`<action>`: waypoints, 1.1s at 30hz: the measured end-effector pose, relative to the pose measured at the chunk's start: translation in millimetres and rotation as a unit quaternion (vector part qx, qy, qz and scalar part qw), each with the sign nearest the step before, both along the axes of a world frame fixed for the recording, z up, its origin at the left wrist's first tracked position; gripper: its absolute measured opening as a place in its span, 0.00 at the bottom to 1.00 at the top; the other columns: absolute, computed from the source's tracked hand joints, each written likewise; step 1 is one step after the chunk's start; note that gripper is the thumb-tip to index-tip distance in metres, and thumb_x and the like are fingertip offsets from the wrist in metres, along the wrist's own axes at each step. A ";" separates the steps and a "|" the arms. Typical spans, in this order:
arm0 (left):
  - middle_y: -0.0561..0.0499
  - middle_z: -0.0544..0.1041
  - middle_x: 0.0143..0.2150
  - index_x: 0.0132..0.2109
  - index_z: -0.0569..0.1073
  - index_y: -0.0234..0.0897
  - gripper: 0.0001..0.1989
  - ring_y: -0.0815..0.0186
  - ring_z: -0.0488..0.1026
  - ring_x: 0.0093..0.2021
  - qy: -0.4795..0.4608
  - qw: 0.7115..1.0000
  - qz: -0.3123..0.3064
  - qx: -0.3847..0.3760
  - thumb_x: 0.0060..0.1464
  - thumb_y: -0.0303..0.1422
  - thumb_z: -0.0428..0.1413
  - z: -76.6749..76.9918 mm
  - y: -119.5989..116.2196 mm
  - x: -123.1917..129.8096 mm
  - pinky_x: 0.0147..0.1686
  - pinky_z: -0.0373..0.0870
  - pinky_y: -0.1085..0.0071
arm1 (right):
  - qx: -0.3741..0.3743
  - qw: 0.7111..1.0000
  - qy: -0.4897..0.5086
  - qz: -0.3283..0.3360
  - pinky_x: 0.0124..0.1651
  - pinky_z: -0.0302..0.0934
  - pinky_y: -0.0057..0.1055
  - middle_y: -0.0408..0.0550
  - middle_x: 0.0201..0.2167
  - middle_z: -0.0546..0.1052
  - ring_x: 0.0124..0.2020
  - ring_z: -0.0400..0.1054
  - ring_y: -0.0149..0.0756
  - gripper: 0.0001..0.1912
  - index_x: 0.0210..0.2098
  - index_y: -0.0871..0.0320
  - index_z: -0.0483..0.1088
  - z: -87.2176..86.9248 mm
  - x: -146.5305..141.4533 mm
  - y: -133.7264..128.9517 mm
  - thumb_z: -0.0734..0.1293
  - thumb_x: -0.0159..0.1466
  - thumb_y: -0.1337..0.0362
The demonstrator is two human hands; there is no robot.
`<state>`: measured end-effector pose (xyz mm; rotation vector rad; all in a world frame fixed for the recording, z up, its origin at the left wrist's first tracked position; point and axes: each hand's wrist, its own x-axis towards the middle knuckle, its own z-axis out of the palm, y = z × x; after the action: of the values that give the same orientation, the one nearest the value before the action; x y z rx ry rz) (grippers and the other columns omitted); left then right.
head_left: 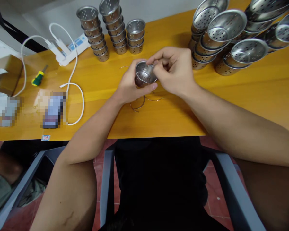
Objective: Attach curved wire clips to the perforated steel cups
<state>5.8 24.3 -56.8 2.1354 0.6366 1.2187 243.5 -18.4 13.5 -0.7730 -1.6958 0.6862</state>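
Observation:
A small perforated metal cup is tilted toward me above the table, its inside showing. My left hand wraps round it from the left, thumb along the near side. At the cup's right rim, the fingers of my right hand are curled and pinched together. Whatever they hold, if anything, is too small or hidden to name. Thin curved copper-coloured wires lie on the table just below the cup, and another thin piece shows to its left.
Stacked perforated cups stand at the back, with larger groups at the back right. On the left are a power strip, white cables, a green-yellow screwdriver, a phone and a cardboard box. Someone's leg shows lower left.

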 end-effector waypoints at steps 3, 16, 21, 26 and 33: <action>0.45 0.88 0.66 0.76 0.78 0.51 0.48 0.49 0.90 0.62 -0.054 0.997 -0.033 -0.037 0.66 0.74 0.76 -7.9 7.7 -1.9 0.64 0.90 0.49 | -0.008 0.998 -0.009 0.063 0.36 0.69 0.41 0.48 0.34 0.82 0.30 0.70 0.41 0.18 0.47 0.48 0.91 7.0 8.3 0.7 0.84 0.83 0.42; 0.42 0.87 0.72 0.78 0.78 0.49 0.52 0.46 0.89 0.72 -0.014 0.998 -0.007 -0.068 0.62 0.72 0.81 -14.4 16.4 -8.9 0.79 0.86 0.45 | -0.178 0.969 0.018 0.172 0.23 0.52 0.41 0.40 0.24 0.76 0.21 0.62 0.38 0.43 0.40 0.45 0.78 19.0 7.8 -4.3 0.95 0.57 0.20; 0.41 0.86 0.73 0.80 0.74 0.50 0.51 0.45 0.88 0.73 0.005 0.999 -0.006 -0.032 0.66 0.71 0.79 -19.8 24.4 -9.9 0.80 0.85 0.42 | -0.191 0.965 0.027 0.176 0.23 0.53 0.40 0.40 0.25 0.76 0.21 0.63 0.36 0.44 0.40 0.46 0.78 19.4 7.5 -2.4 0.97 0.56 0.21; 0.43 0.87 0.73 0.80 0.73 0.51 0.55 0.45 0.88 0.72 0.006 1.000 -0.017 -0.019 0.63 0.76 0.78 -19.8 29.4 -10.4 0.79 0.87 0.41 | -0.201 0.962 0.024 0.182 0.21 0.50 0.39 0.40 0.26 0.78 0.21 0.64 0.36 0.40 0.39 0.45 0.79 20.9 10.2 -2.2 0.99 0.57 0.27; 0.41 0.86 0.75 0.82 0.72 0.52 0.56 0.45 0.88 0.73 0.001 0.999 -0.026 -0.022 0.62 0.75 0.79 -17.7 31.2 -9.3 0.80 0.86 0.43 | -0.200 0.960 0.007 0.196 0.22 0.52 0.38 0.40 0.27 0.77 0.22 0.67 0.35 0.37 0.40 0.45 0.80 24.9 14.0 -3.1 0.98 0.61 0.30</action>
<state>-3.6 55.5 -74.5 2.1039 0.5985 1.1641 257.6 -21.6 38.4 -0.7061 -1.7355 1.3375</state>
